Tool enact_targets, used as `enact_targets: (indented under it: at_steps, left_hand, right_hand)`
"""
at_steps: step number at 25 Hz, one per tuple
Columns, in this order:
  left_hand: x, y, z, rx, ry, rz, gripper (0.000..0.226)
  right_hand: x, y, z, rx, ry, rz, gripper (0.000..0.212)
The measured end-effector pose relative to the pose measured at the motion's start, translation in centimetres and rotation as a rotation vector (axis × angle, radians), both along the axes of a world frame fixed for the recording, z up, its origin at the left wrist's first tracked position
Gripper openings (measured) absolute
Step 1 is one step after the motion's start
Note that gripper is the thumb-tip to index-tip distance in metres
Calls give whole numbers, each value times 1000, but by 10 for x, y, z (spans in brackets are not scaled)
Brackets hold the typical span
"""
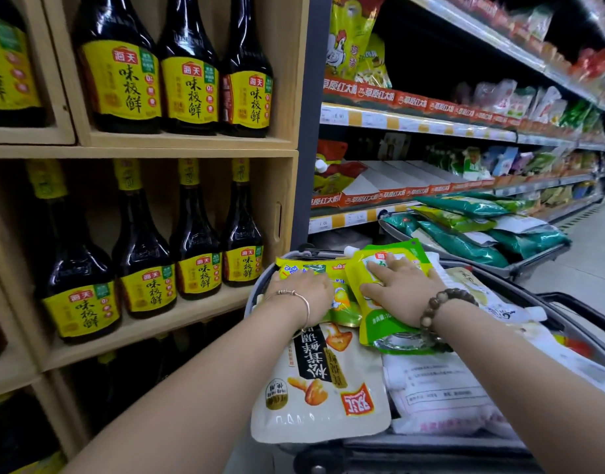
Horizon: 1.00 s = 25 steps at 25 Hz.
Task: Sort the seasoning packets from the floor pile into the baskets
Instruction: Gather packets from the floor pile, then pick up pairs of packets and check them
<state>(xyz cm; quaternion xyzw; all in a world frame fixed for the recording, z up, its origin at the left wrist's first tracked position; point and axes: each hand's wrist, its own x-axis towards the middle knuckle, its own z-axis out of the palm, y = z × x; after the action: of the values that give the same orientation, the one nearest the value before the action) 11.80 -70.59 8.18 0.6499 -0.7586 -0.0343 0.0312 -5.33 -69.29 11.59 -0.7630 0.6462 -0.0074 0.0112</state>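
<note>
Our right hand (401, 289) lies flat, fingers straight and a little spread, pressing on a green and yellow spouted pouch (386, 323) at the top of the heap, with a bead bracelet (434, 309) on that wrist. Our left hand (304, 295), wearing a thin silver bangle (302, 302), rests palm down on a yellow packet (294, 267) just beside the pouch; we cannot tell whether its fingertips curl round anything. Both packets lie in the near grey basket (431, 444), piled among others: a white mushroom-print pouch (321, 388) nearest us and a white packet with small print (437, 395) to its right. Beyond stands a second basket (533, 263) holding green packets (465, 244). Dark sauce bottles (123, 83) fill wooden shelves (140, 150) on our left, and store shelving (413, 121) with bagged goods runs along the right
</note>
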Motion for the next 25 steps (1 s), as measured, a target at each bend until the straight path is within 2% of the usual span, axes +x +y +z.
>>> enact_targets:
  at_steps: [4, 7, 10, 13, 17, 19, 22, 25]
  left_hand:
    - [4, 12, 11, -22, 87, -6, 26]
    - [14, 32, 19, -34, 227, 19, 31]
    - [35, 62, 21, -138, 291, 20, 39]
    - [68, 102, 13, -302, 487, 24, 42]
    - [126, 163, -12, -356, 797, 138, 34]
    - [159, 194, -36, -351, 754, 229, 37]
    - [217, 238, -79, -293, 603, 384, 42]
    - [269, 273, -121, -278, 565, 576, 43]
  right_hand:
    - [5, 4, 6, -32, 46, -4, 56]
    - [7, 10, 17, -91, 98, -27, 54]
    - [14, 23, 26, -220, 17, -23, 65]
    - [40, 45, 32, -249, -16, 75, 67]
    - [111, 92, 31, -253, -2, 338, 70]
    - [156, 122, 21, -281, -13, 482, 74]
    - [222, 151, -13, -233, -13, 679, 67]
    - [275, 158, -56, -129, 33, 745, 66]
